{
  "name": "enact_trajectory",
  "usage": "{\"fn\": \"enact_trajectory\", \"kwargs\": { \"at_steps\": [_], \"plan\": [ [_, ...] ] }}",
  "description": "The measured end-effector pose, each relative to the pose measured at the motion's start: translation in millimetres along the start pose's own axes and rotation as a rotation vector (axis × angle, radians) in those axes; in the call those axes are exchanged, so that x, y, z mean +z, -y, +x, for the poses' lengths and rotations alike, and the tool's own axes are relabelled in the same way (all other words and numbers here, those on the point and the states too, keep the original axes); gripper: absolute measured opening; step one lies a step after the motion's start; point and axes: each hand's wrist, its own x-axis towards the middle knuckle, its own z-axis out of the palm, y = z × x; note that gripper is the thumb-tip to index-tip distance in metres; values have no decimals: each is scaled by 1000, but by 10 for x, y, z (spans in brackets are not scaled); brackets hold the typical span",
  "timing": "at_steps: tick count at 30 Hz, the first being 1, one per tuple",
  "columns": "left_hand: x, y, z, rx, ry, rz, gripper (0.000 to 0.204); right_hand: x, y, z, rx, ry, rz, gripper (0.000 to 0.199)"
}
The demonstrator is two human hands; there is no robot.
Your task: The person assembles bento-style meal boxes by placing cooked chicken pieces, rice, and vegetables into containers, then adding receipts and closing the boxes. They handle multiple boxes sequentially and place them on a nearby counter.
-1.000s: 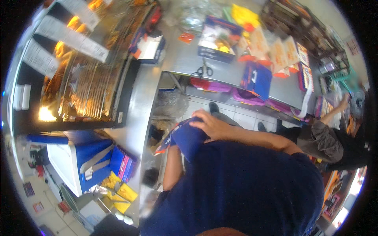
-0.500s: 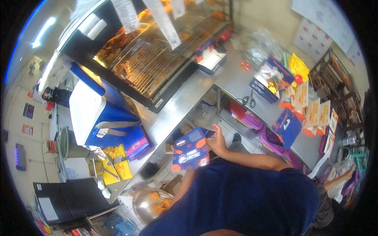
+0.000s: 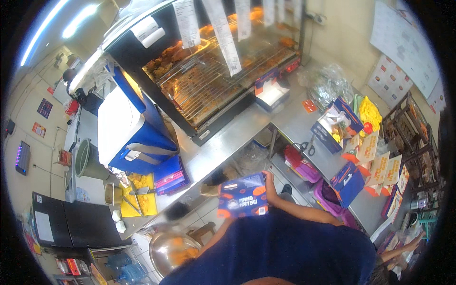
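One blue carton with orange spots (image 3: pixel 243 201) is held out in front of the person's chest, above the floor gap under the steel counter (image 3: pixel 228 142). The right hand (image 3: pixel 269 186) grips its right edge, fingers wrapped behind the box. The left hand is hidden behind the carton, so whether it is closed on it cannot be told; only the left forearm (image 3: pixel 216 237) shows below. Beyond the box stands a glass warming cabinet (image 3: pixel 213 80) with wire racks, and to its left a blue and white cooler (image 3: pixel 128 128). To the right, scissors (image 3: pixel 306 147) lie on the counter beside open blue boxes (image 3: pixel 335 124).
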Motion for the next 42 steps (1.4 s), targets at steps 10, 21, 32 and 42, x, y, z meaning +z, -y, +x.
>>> {"fn": "enact_trajectory", "kwargs": {
  "at_steps": [10,21,32,42],
  "plan": [
    [115,-44,86,-5,3,62,50,-143,231,-174,-150,125,-32,67],
    [-173,-843,-216,151,441,177,53,-492,460,-34,213,547,-720,38],
    [-392,-573,85,30,692,159,53,-603,-620,21,73,570,-499,57],
    [-617,-919,452,-433,882,-349,53,-791,-253,498,448,864,252,56]
  ]
}}
